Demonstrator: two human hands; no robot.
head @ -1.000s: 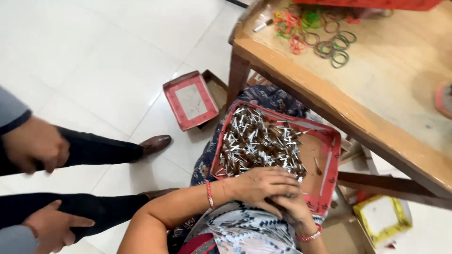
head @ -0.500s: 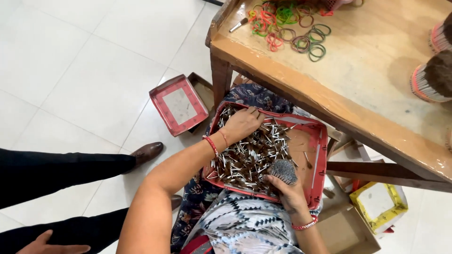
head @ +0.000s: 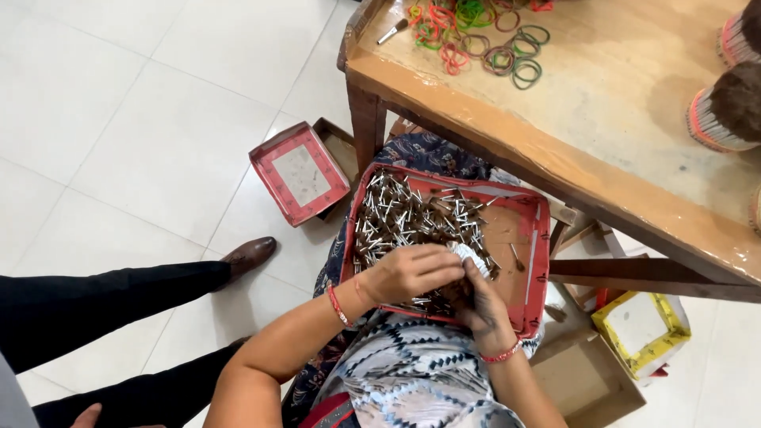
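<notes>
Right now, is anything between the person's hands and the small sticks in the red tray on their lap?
Nothing visible. The left hand and right hand already rest on the sticks in the red tray, cupping a small bundle between them.

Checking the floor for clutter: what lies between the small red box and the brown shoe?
Bare white floor tile; nothing lies between the small red box and the brown shoe, as the head view shows.
</notes>
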